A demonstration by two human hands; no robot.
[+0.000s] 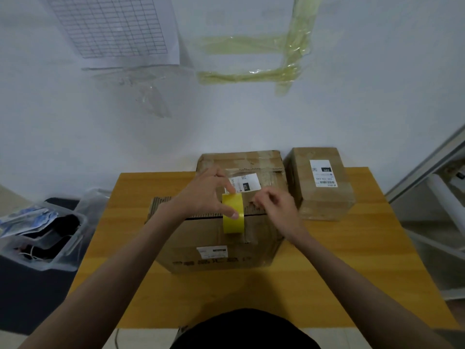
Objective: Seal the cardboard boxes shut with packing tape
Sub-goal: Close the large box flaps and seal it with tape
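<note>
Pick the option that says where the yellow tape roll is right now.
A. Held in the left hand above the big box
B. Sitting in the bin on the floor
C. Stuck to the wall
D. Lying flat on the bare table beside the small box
A: the left hand grips the yellow tape roll over the big box, with the right hand picking at its edge.

I am seeing the big box [219,238] sitting at the frame's centre on the table [352,273], a smaller box [323,182] lying at its right, and a bin [37,248] standing at lower left off the table.
</note>
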